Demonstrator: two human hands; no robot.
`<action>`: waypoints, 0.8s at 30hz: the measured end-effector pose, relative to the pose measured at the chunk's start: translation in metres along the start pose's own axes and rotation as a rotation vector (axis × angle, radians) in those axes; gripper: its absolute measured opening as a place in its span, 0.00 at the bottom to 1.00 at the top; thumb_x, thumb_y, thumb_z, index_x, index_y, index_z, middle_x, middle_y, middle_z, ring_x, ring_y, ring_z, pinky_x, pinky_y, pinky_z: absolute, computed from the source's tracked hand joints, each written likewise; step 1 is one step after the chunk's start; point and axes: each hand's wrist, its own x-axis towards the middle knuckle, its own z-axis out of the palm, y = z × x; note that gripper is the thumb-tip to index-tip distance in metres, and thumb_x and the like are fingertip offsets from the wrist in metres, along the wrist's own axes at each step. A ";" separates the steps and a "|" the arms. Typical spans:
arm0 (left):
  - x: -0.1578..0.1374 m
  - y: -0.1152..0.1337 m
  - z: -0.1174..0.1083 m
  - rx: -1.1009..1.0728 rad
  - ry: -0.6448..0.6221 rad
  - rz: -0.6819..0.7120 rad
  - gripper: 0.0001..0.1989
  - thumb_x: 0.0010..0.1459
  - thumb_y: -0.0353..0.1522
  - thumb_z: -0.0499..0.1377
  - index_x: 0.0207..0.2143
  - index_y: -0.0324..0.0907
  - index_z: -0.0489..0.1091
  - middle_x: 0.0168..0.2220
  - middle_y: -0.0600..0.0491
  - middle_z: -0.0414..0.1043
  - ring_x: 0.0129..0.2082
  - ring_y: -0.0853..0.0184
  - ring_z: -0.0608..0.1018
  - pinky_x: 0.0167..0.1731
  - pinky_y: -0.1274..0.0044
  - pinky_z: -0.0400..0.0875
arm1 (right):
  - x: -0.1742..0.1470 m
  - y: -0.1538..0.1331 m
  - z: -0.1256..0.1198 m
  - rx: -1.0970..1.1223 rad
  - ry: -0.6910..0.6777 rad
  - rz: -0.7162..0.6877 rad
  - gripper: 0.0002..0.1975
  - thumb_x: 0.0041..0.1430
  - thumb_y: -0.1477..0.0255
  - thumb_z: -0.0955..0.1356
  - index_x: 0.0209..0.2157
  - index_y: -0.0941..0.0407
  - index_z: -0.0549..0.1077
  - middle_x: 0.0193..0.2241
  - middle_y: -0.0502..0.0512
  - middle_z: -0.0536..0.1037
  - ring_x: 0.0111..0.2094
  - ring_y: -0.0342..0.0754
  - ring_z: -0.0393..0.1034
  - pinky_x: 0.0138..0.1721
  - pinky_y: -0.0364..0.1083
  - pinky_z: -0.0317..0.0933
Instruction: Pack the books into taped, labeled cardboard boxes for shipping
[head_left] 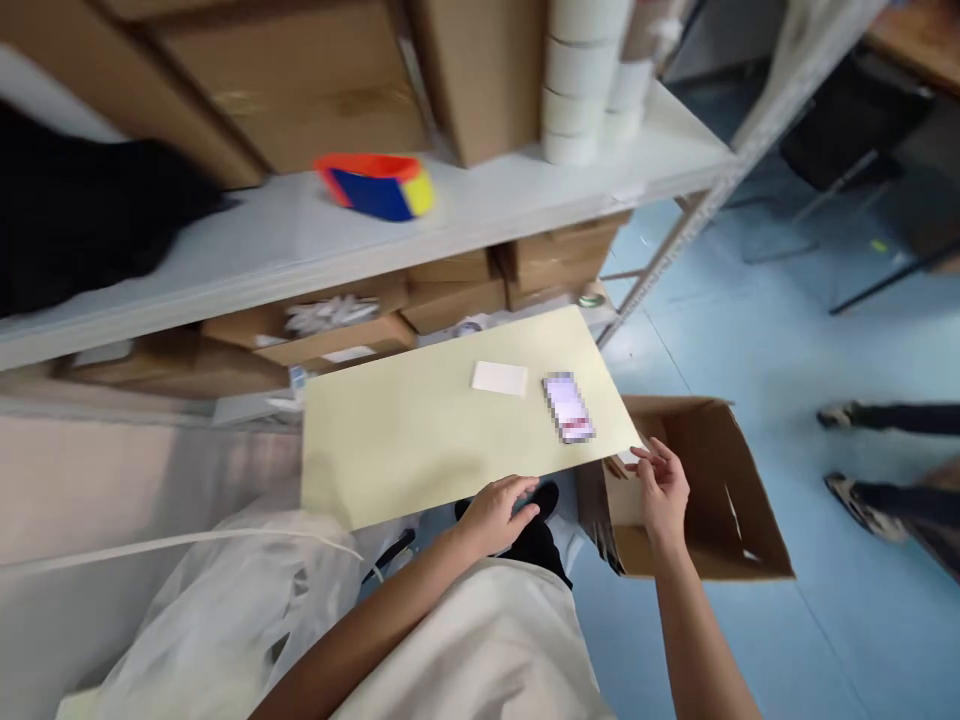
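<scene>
Here's 1 white card (499,378) already laid out beyond the relaxed, empty left hand (498,514)! Right hand (664,492) hangs over the carton (709,465) beneath it, grip unclear; what's left inside, can't tell.

Desk (397,430): plain pale yellow.
Card (499,378): plain white.
Phone (568,405): lilac-white screen, red stripe near the bottom, blocky mosaic.
Box (739,490): brown.
Ring (379,193): orange inside; blue, orange and yellow panels outside.
Shelf (495,205): pale grey.
Rolls (576,90): white.
Cloth (90,210): black.
Bag (210,600): cloudy white.
Shirt (480,650): off-white.
Trousers (538,550): black.
Floor (712,310): light blue, thin darker seam lines.
</scene>
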 end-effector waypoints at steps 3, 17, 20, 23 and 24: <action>-0.052 -0.023 -0.041 -0.010 0.206 -0.047 0.16 0.57 0.33 0.56 0.49 0.44 0.68 0.46 0.48 0.75 0.42 0.63 0.78 0.46 0.69 0.71 | -0.041 -0.054 0.073 -0.043 -0.330 -0.129 0.23 0.56 0.60 0.65 0.51 0.57 0.66 0.37 0.60 0.78 0.30 0.48 0.74 0.36 0.52 0.69; -0.232 -0.115 -0.063 -0.322 1.023 -0.530 0.16 0.56 0.34 0.55 0.46 0.40 0.70 0.39 0.49 0.76 0.34 0.66 0.78 0.38 0.74 0.72 | -0.182 -0.115 0.288 -0.396 -1.375 -0.553 0.20 0.58 0.60 0.62 0.49 0.53 0.68 0.39 0.58 0.79 0.33 0.49 0.75 0.33 0.49 0.70; -0.254 -0.112 -0.054 -0.290 1.049 -0.679 0.14 0.55 0.33 0.55 0.44 0.40 0.71 0.33 0.51 0.76 0.29 0.67 0.76 0.33 0.76 0.69 | -0.188 -0.117 0.306 -0.385 -1.475 -0.523 0.19 0.58 0.61 0.62 0.48 0.54 0.68 0.39 0.59 0.79 0.33 0.50 0.75 0.32 0.49 0.70; -0.270 -0.106 -0.041 -0.238 1.099 -0.862 0.10 0.56 0.32 0.54 0.38 0.40 0.72 0.25 0.54 0.72 0.25 0.68 0.73 0.29 0.77 0.65 | -0.200 -0.116 0.323 -0.419 -1.666 -0.548 0.18 0.58 0.61 0.63 0.47 0.54 0.71 0.37 0.58 0.80 0.34 0.50 0.75 0.36 0.50 0.70; -0.274 -0.104 -0.036 -0.232 1.130 -0.917 0.09 0.57 0.32 0.53 0.37 0.40 0.71 0.24 0.54 0.71 0.24 0.68 0.73 0.28 0.77 0.64 | -0.205 -0.115 0.329 -0.439 -1.745 -0.581 0.17 0.58 0.62 0.63 0.46 0.53 0.72 0.37 0.57 0.80 0.34 0.51 0.75 0.37 0.51 0.70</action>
